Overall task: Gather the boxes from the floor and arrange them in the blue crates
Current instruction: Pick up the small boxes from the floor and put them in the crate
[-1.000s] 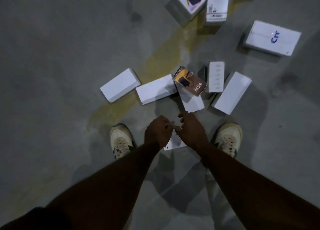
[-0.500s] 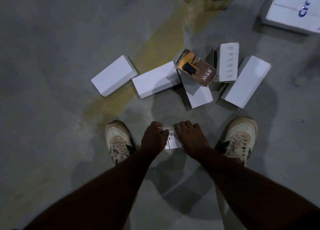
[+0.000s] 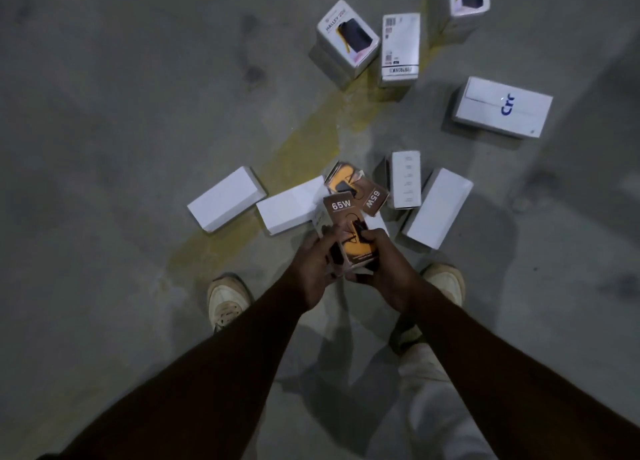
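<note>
Hands (image 3: 349, 265) around 65W box (image 3: 346, 227)

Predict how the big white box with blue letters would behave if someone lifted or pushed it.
The big white box lies flat on the floor, so it likely slides, not tips. Its crisp edges suggest stiff card. Being the widest box here, it probably needs both hands.

Bare forearms, no sleeves showing. Cream lace-up sneakers: left shoe (image 3: 227, 302), right shoe (image 3: 446, 283), both w/ scuffed toes. Pale trouser leg (image 3: 433, 404) below on right.
</note>
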The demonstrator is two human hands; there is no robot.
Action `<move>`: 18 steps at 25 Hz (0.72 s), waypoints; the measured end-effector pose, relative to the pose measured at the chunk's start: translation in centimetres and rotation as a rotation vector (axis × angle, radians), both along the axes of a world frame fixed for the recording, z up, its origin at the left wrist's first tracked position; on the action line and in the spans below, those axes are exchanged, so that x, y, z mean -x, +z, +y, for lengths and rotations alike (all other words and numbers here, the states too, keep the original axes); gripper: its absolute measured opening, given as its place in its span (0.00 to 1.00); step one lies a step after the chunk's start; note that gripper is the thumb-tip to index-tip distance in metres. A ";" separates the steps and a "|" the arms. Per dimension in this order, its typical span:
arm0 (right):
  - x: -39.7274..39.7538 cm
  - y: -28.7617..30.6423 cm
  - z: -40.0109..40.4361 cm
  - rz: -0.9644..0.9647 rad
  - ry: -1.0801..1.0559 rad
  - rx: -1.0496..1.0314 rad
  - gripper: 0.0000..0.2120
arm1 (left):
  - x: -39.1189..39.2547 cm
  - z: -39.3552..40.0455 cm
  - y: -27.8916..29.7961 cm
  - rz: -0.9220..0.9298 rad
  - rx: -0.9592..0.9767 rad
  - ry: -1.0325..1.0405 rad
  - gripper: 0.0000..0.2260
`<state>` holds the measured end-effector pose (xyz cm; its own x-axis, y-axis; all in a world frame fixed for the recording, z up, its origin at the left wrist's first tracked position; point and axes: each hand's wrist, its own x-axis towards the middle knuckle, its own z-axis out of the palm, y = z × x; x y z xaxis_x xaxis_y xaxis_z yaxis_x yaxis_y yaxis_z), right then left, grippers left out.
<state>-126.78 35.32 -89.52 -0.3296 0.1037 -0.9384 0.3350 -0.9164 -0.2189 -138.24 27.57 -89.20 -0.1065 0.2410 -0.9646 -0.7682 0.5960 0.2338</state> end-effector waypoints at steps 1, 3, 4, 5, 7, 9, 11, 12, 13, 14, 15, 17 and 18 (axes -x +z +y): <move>0.1 0.3 0.6 -0.002 0.018 -0.062 0.12 | 0.2 1.0 0.2 0.005 -0.024 -0.009 0.23; 0.3 0.2 1.3 -0.035 0.101 -0.301 0.11 | 0.3 2.1 0.2 0.083 -0.026 -0.012 0.18; 0.3 -0.3 1.6 -0.103 0.190 -0.516 0.09 | 0.5 2.2 -0.1 0.137 -0.008 0.003 0.17; 0.3 -1.1 2.0 -0.209 0.317 -0.773 0.06 | 0.7 2.2 -0.6 0.185 0.015 0.026 0.16; 0.6 -2.9 2.7 -0.375 0.593 -1.214 0.14 | 1.5 1.5 -1.5 0.268 0.070 0.077 0.16; 1.7 -4.9 3.6 -0.405 0.837 -1.369 0.28 | 2.4 0.4 -2.3 0.319 0.102 0.071 0.17; 3.2 -7.2 4.1 -0.440 1.026 -1.362 0.36 | 3.4 -1.0 -3.2 0.330 0.103 0.016 0.17; 3.8 -8.2 4.2 -0.461 1.057 -1.339 0.37 | 3.9 -1.6 -3.3 0.323 0.092 -0.004 0.19; 4.3 -8.9 4.2 -0.477 1.046 -1.319 0.34 | 4.3 -2.1 -3.3 0.319 0.083 -0.012 0.20; 4.6 -9.2 4.1 -0.478 1.013 -1.293 0.30 | 4.6 -2.5 -3.2 0.320 0.077 -0.015 0.22; 4.8 -8.9 4.0 -0.467 0.947 -1.265 0.26 | 4.9 -2.7 -2.7 0.334 0.068 -0.026 0.22; 4.8 -6.9 3.9 -0.374 0.677 -1.113 0.25 | 4.8 -2.5 -1.3 0.356 0.079 -0.025 0.21; 4.6 -5.1 4.0 -0.278 0.483 -0.970 0.26 | 4.6 -2.1 -0.4 0.368 0.099 -0.010 0.22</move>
